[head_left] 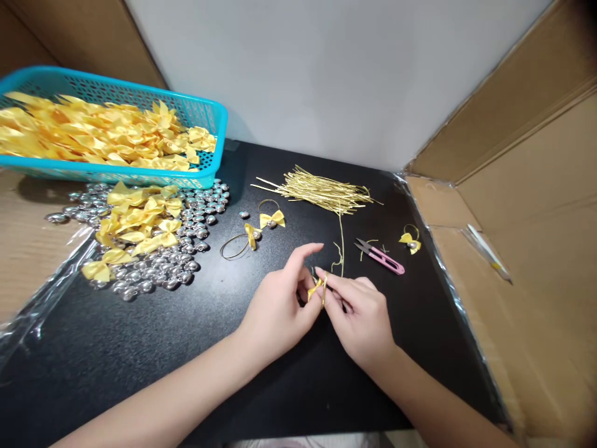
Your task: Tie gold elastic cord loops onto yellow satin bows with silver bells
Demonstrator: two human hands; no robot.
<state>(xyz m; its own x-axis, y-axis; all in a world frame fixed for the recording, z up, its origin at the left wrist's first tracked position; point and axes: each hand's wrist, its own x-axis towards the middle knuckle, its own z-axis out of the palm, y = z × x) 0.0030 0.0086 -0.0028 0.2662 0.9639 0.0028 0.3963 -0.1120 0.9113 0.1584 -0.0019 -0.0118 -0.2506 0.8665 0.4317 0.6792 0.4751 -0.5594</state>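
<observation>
My left hand pinches a small yellow ribbon bow between thumb and fingers, its index finger raised. Against it, my right hand grips a gold cord loop with thumb and index finger. Both hands meet low over the black table, and the fingers partly hide the bow. Just beyond them lies a loose strand of gold cord. To the left rest two finished-looking loops with a bow and silver bell, one flat bow and one on its side. Pink thread snips lie right of my hands.
A turquoise basket full of yellow bows stands at the back left. Before it, bows lie on silver bells. A bundle of gold cords lies behind my hands. Another bow loop and a white pen-like tool are at right.
</observation>
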